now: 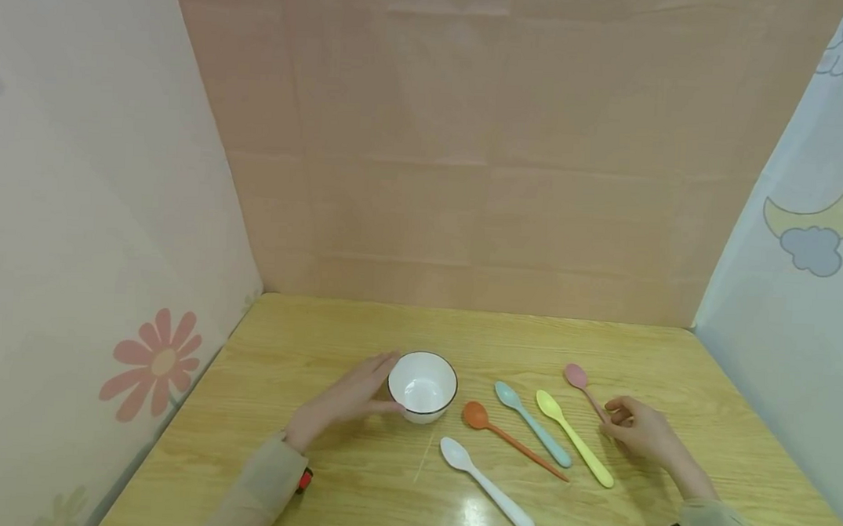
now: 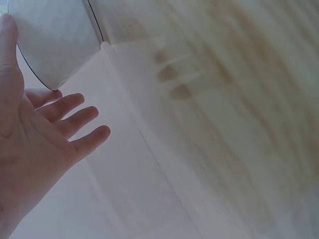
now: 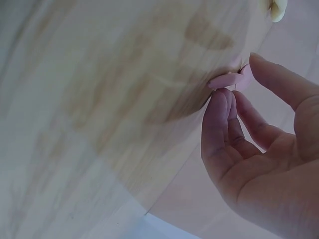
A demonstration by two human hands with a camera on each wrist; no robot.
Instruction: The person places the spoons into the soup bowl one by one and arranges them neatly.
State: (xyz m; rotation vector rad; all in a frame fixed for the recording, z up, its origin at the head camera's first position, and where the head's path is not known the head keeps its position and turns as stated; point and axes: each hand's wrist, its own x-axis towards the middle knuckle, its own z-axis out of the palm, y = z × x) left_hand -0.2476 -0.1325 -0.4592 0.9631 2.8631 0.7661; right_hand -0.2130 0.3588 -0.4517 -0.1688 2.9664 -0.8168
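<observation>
My left hand (image 1: 359,390) is beside a white bowl (image 1: 423,382) with a dark rim, its thumb and fingers spread on either side. In the left wrist view the fingers (image 2: 82,119) are loosely extended, with the thumb along the bowl's wall (image 2: 55,35). My right hand (image 1: 643,433) has its fingers curled around the handle end of a pink spoon (image 1: 585,389). The right wrist view shows that handle (image 3: 227,80) between the thumb and fingertips; the spoon's bowl end is hidden there.
Left of the pink spoon lie a yellow spoon (image 1: 575,439), a light blue spoon (image 1: 533,425), an orange spoon (image 1: 516,443) and a white spoon (image 1: 488,487). They rest on a wooden table (image 1: 334,322). A tan backdrop (image 1: 432,177) and pale side panels (image 1: 115,163) surround it.
</observation>
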